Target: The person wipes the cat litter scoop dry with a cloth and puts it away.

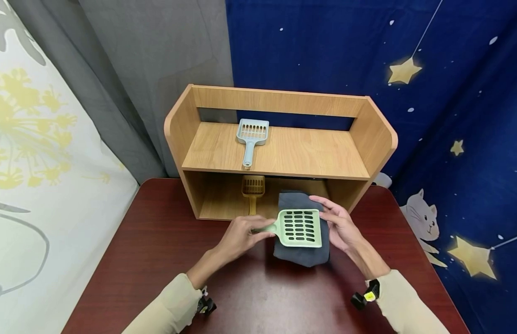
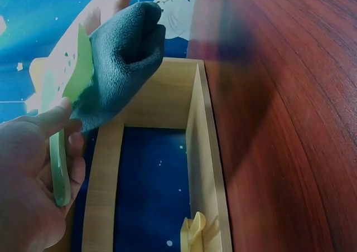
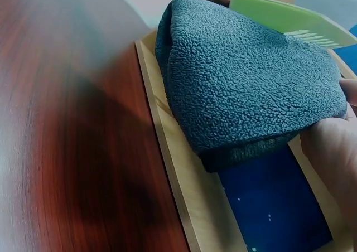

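Note:
My left hand (image 1: 242, 235) grips the handle of a light green litter scoop (image 1: 282, 228), whose slotted head points right. Behind the scoop lies a folded dark grey towel (image 1: 302, 257), held from its right side by my right hand (image 1: 343, 228). One finger of that hand reaches the scoop's right rim in the head view. The right wrist view shows the towel's fuzzy pile (image 3: 251, 85), with the thumb against its near edge and the scoop along its far side. Both things are held up over the table, in front of the shelf.
A two-tier wooden shelf (image 1: 300, 150) stands at the back of the dark red table (image 1: 158, 260). A pale blue litter scoop (image 1: 249, 152) lies on its upper board. In the lower compartment is a yellow-brown scoop (image 1: 253, 204). Curtains (image 1: 325, 46) hang behind.

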